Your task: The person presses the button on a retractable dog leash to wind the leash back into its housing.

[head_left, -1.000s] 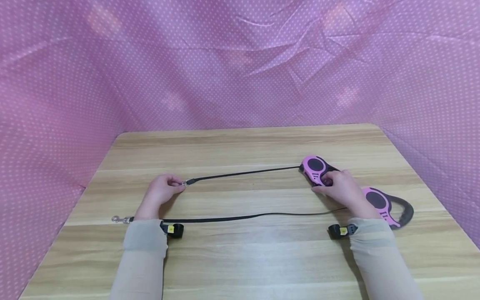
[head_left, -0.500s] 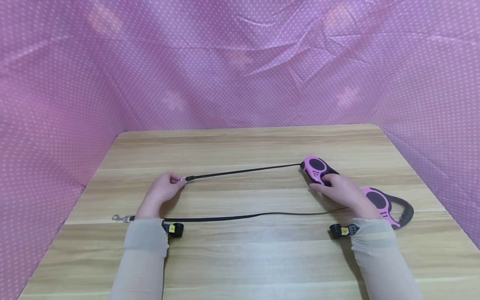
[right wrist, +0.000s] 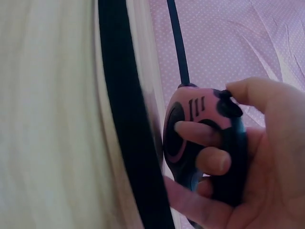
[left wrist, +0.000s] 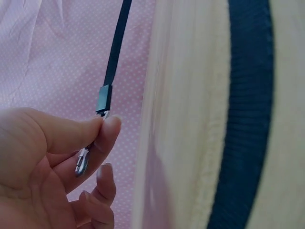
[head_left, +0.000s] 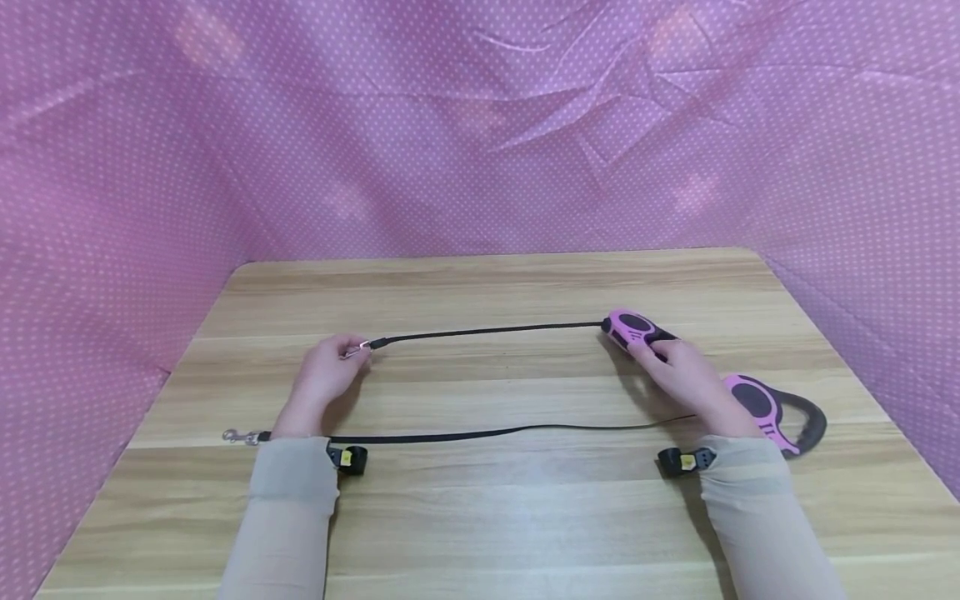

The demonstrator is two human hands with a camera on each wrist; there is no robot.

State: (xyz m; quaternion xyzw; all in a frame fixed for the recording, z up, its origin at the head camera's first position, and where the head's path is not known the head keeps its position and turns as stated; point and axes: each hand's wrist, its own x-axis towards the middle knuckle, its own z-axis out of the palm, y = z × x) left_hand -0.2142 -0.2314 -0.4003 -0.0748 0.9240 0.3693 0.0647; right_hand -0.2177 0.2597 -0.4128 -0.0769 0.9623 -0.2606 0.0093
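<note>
At centre right of the head view, the right hand (head_left: 686,375) wraps its grip around a pink and black retractable leash housing (head_left: 636,330), lifted just off the wooden worktop (head_left: 487,517); the right wrist view shows the fingers (right wrist: 200,133) curled round the housing (right wrist: 205,138) with the thumb near its black button. From the housing a black strap (head_left: 487,332) runs taut leftward to the left hand (head_left: 326,375), whose thumb and forefinger pinch the metal clip (left wrist: 82,162) at the strap's end (left wrist: 105,98). Nearer the lower edge, a second pink leash housing (head_left: 772,410) lies on the worktop at right, partly behind the right wrist, its own strap (head_left: 480,433) stretched left to a metal snap hook (head_left: 236,436). Pink dotted cloth (head_left: 480,125) fills the upper frame.
</note>
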